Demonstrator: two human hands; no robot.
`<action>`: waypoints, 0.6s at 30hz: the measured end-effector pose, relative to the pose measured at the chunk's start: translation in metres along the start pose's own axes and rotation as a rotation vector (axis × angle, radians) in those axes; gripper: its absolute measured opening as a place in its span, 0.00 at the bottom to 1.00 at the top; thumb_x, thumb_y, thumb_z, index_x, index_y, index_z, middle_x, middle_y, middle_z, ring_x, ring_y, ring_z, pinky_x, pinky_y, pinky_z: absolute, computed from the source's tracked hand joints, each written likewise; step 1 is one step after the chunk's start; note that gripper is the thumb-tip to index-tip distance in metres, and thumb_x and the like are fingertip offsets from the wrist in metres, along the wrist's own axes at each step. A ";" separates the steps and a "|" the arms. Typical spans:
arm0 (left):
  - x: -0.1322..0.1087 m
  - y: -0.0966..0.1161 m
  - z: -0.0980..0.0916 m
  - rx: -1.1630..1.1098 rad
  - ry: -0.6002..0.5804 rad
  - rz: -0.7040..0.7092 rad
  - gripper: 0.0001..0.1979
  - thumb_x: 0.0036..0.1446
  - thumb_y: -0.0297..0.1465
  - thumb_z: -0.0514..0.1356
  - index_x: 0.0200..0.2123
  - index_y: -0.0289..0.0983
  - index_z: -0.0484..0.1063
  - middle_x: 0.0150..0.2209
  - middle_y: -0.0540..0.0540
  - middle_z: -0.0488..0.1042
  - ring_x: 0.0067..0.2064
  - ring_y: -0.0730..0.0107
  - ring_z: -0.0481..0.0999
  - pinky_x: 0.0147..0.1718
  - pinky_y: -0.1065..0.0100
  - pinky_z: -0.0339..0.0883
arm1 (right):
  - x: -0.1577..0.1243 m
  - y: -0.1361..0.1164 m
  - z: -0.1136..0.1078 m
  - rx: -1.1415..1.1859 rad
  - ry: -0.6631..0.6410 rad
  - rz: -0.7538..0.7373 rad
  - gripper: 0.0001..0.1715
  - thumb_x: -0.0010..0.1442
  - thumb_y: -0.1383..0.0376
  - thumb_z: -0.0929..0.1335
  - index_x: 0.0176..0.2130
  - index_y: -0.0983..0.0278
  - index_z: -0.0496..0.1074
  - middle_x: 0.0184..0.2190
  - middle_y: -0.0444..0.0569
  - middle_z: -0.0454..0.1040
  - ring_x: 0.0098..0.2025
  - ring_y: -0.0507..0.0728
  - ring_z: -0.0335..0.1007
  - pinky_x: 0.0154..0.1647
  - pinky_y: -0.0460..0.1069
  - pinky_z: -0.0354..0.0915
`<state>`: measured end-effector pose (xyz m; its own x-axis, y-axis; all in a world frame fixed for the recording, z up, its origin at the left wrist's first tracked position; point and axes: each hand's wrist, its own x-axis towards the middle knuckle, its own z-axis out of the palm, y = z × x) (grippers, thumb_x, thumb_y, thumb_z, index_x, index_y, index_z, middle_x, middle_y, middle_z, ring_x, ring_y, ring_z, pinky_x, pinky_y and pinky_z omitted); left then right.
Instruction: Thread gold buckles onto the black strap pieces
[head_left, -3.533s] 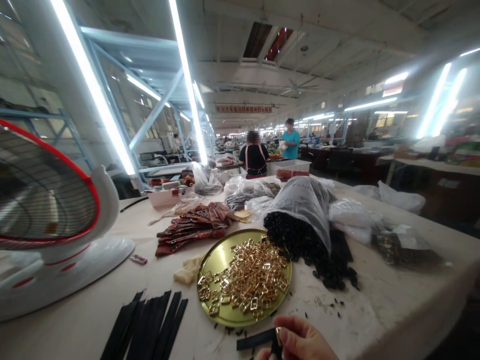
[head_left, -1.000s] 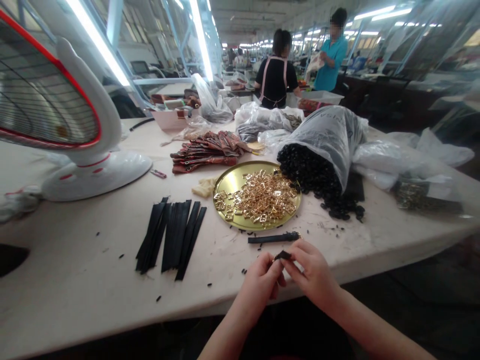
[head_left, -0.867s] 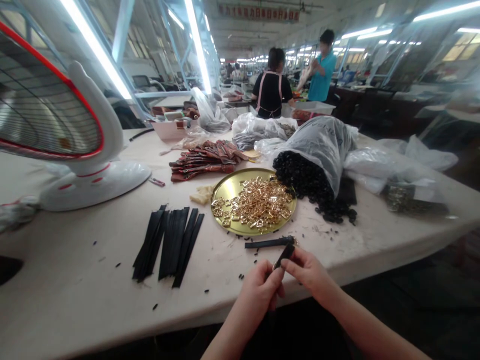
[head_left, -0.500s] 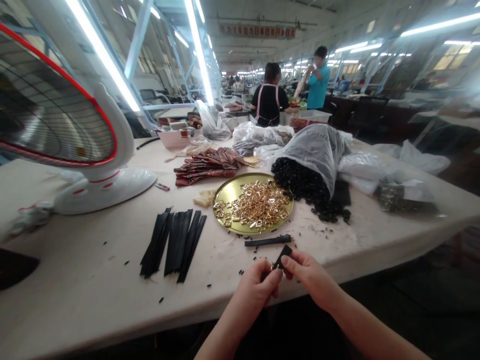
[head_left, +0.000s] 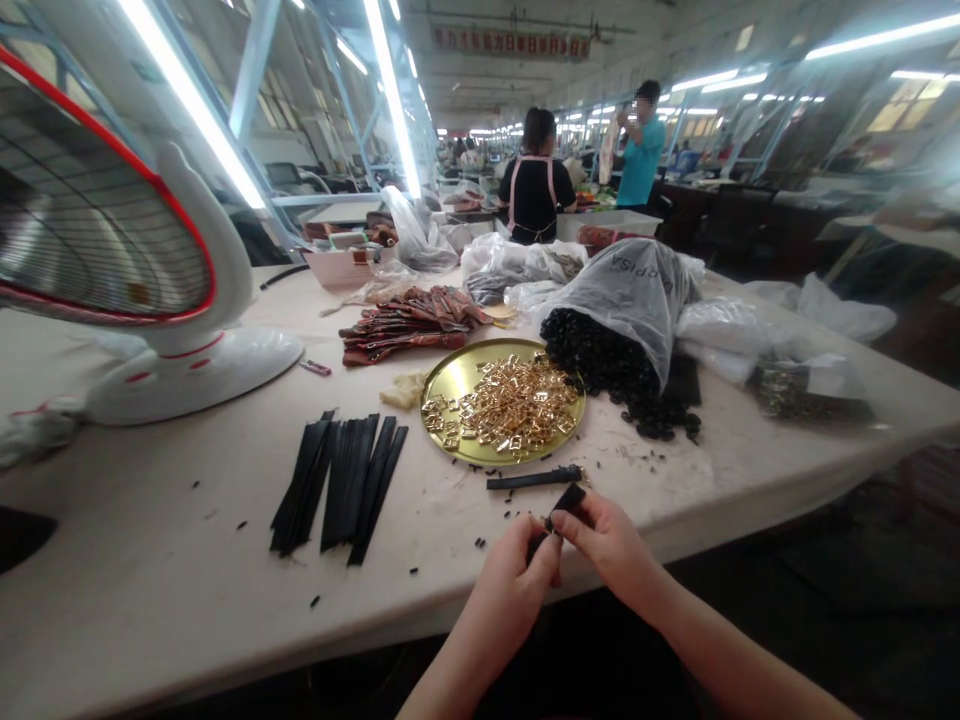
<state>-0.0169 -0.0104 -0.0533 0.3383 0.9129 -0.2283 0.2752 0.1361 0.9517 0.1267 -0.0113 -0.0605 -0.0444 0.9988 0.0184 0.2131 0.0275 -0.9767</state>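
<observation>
Both my hands hold one black strap [head_left: 568, 499] just over the table's front edge. My left hand [head_left: 523, 560] is closed on its lower end, where a bit of gold metal shows between the fingers. My right hand [head_left: 609, 540] pinches the upper part, thumb close to the gold piece. Just beyond the hands lies another black strap [head_left: 534, 479] with a gold fitting at its right end. Behind it, a round gold tray [head_left: 435, 378] carries a heap of gold buckles [head_left: 521, 405]. To the left, several flat black strips [head_left: 349, 485] lie side by side.
A white fan [head_left: 202, 370] with a red rim stands at the left. A plastic bag [head_left: 637, 300] spills black pieces [head_left: 600, 360] right of the tray. Reddish-brown strips [head_left: 412, 325] lie behind. Small black bits dot the table [head_left: 187, 600]. Two people work farther back.
My right thumb has shifted left along the strap toward the gold piece, and the strap is tilted differently. The whole view has shifted slightly. Both hands keep hold.
</observation>
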 end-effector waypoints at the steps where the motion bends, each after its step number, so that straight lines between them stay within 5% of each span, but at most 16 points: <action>1: 0.001 0.000 0.000 -0.010 0.001 -0.008 0.11 0.55 0.38 0.52 0.25 0.38 0.63 0.19 0.54 0.66 0.18 0.78 0.60 0.19 0.75 0.53 | 0.000 0.001 0.002 -0.094 0.075 -0.066 0.11 0.55 0.59 0.65 0.27 0.63 0.65 0.25 0.44 0.65 0.28 0.52 0.60 0.30 0.47 0.59; 4: 0.006 -0.002 -0.002 -0.053 -0.004 -0.030 0.12 0.53 0.39 0.53 0.24 0.38 0.61 0.17 0.55 0.65 0.16 0.79 0.58 0.18 0.75 0.52 | -0.002 0.004 0.005 -0.280 0.215 -0.260 0.05 0.57 0.63 0.64 0.31 0.63 0.66 0.29 0.47 0.66 0.33 0.55 0.62 0.35 0.49 0.60; 7: 0.015 -0.009 -0.003 -0.089 0.031 -0.083 0.15 0.50 0.43 0.55 0.21 0.38 0.58 0.14 0.56 0.62 0.14 0.80 0.56 0.15 0.75 0.50 | -0.003 0.004 0.006 -0.276 0.145 -0.357 0.07 0.60 0.66 0.61 0.36 0.62 0.68 0.31 0.48 0.67 0.36 0.55 0.64 0.37 0.49 0.61; 15: 0.037 -0.025 -0.001 -0.098 0.049 -0.158 0.20 0.44 0.47 0.58 0.19 0.39 0.56 0.12 0.57 0.61 0.13 0.79 0.56 0.12 0.76 0.50 | 0.009 0.007 0.005 -0.324 -0.003 -0.243 0.16 0.62 0.65 0.55 0.29 0.64 0.66 0.29 0.49 0.66 0.32 0.54 0.63 0.34 0.49 0.60; 18: 0.042 -0.026 -0.001 -0.101 0.132 -0.124 0.16 0.44 0.45 0.59 0.26 0.39 0.60 0.16 0.56 0.64 0.15 0.77 0.59 0.13 0.75 0.53 | 0.016 0.011 0.000 -0.345 -0.028 -0.260 0.15 0.62 0.66 0.56 0.29 0.64 0.66 0.30 0.49 0.67 0.34 0.54 0.63 0.35 0.49 0.60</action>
<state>-0.0112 0.0247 -0.0874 0.1846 0.9284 -0.3226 0.2132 0.2826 0.9352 0.1286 0.0047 -0.0706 -0.1654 0.9557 0.2435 0.5051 0.2942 -0.8114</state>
